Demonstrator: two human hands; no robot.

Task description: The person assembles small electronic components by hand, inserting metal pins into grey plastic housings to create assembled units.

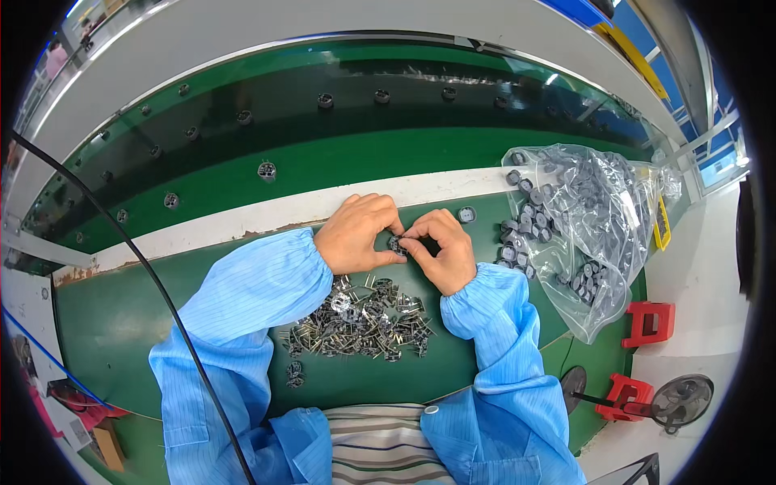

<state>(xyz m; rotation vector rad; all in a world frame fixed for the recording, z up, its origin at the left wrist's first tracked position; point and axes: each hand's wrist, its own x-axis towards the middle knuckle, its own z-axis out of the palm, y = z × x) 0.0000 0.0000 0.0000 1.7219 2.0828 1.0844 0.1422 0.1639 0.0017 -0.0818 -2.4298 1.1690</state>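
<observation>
Hands meet over the green table, and I see both pinching 1 small dark grey part between them. My left hand has its thumb and fingers closed on the part's left side; my right hand has its fingertips clamped on the right side, so the part sits exactly in the shared grip, lifted just clear of the table.

Just below the grip, between my 2 blue sleeves, lies a loose heap of metal clips and dark parts. 1 round grey part lies just up and to the right of the grip, beside the white strip that runs along the table's far edge. Farther right of the grip, a clear plastic bag holds many grey round parts, some spilling at its mouth. Beyond the strip, well above the grip, a green conveyor belt carries scattered single parts.
</observation>
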